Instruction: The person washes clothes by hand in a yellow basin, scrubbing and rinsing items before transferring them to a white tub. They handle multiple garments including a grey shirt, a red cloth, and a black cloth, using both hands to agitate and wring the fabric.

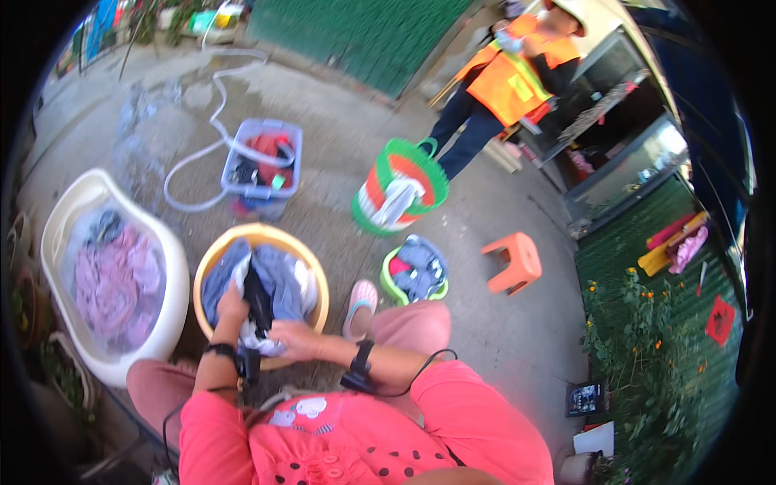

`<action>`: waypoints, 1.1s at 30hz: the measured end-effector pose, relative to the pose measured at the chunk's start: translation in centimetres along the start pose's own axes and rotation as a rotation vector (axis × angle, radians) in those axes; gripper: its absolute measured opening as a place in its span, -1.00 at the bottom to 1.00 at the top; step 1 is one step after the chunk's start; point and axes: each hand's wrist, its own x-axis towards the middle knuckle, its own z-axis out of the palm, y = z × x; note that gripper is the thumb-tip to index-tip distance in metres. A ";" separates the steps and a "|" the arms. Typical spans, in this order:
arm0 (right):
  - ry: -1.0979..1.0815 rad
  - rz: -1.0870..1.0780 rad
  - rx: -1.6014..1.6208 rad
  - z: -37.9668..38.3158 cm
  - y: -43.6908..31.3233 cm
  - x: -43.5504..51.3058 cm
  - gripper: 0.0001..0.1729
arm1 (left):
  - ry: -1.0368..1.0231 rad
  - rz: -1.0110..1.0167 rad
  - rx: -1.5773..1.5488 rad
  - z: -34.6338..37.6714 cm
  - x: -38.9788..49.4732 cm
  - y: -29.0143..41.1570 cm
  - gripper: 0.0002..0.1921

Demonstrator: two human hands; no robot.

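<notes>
Before me stands a round yellow basin (323, 276) full of wet-looking clothes. My left hand (232, 308) grips a white-and-black garment (259, 297) inside it, at the basin's left side. Lower right, at the near rim, my right hand (295, 339) is closed on a white part of the cloth. Blue-grey clothing (274, 273) lies around the garment in the basin. To the left is a white baby bathtub (176, 303) holding pink clothes (118, 285) in cloudy water. Both wrists wear black straps with small devices.
Beyond the basin stand a clear plastic bin (267, 193) of clothes, a pale hose (194, 207), and a striped woven basket (370, 197). A green tub (394, 291) and an orange stool (515, 260) are to the right. A person (509, 79) in an orange vest stands behind.
</notes>
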 end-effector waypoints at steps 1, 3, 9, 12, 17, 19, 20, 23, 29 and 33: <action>0.023 0.088 -0.067 -0.1 0.7 -0.5 -0.75 | 0.121 0.069 -0.041 0.3 -0.6 -1.1 -0.39; 0.067 0.209 -0.019 -0.6 2.4 -1.2 -0.74 | 0.276 0.044 -0.175 0.3 -1.2 -2.1 -0.66; 0.670 0.288 0.366 -5.7 4.5 3.6 -0.80 | 0.416 0.128 -0.708 -5.5 -0.9 4.1 -0.73; 0.791 0.235 0.710 -10.2 1.8 8.1 -0.79 | 0.450 0.225 -0.988 -11.6 -2.8 9.0 -0.72; 0.794 -0.051 0.716 -20.2 -5.8 13.3 -0.75 | 0.501 0.442 -1.156 -22.1 -8.9 17.4 -0.71; 0.872 -0.230 0.700 -24.4 -8.5 13.9 -0.83 | 0.565 0.579 -1.180 -26.0 -10.4 20.5 -0.73; 0.894 -0.231 0.704 -26.2 -9.6 14.1 -0.83 | 0.532 0.659 -1.210 -27.8 -10.7 21.9 -0.75; 0.896 -0.392 0.732 -30.2 -11.2 14.2 -0.83 | 0.256 0.915 -1.405 -31.2 -11.0 24.6 -0.79; 0.872 -0.318 0.489 -29.0 -8.0 13.2 -0.80 | 0.349 0.837 -1.157 -29.7 -9.0 24.3 -0.78; 0.645 -0.077 0.661 -22.2 -4.5 12.5 -0.75 | 0.329 0.636 -1.031 -24.3 -7.7 20.2 -0.79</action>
